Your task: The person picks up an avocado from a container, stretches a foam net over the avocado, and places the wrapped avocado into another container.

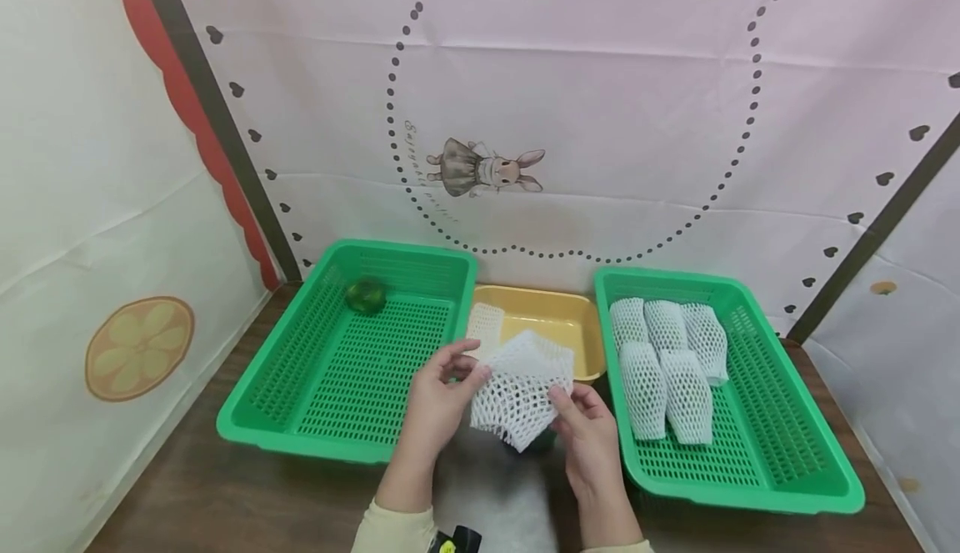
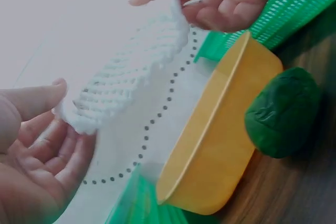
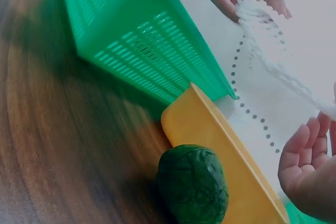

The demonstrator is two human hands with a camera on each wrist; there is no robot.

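Observation:
A white foam net sleeve [image 1: 521,390] is stretched between my two hands above the table. On its left edge, my left hand [image 1: 438,399] pinches the rim between thumb and fingers. My right hand [image 1: 588,432] grips the opposite edge the same way. Seen from the left wrist, the sleeve's mouth [image 2: 128,69] is pulled into a long, narrow shape. Below the sleeve, a dark green, wrinkled, rounded object [image 3: 193,184] lies on the wooden table in front of the yellow bin [image 2: 210,145]; the sleeve mostly hides it in the head view.
At left, a green basket [image 1: 341,444] holds one shiny green rounded item [image 1: 366,295]. Another green basket [image 1: 750,499] at right contains several items in white net sleeves [image 1: 686,394]. More netting [image 1: 486,324] lies in the yellow bin between them. A printed cloth [image 1: 637,119] hangs behind.

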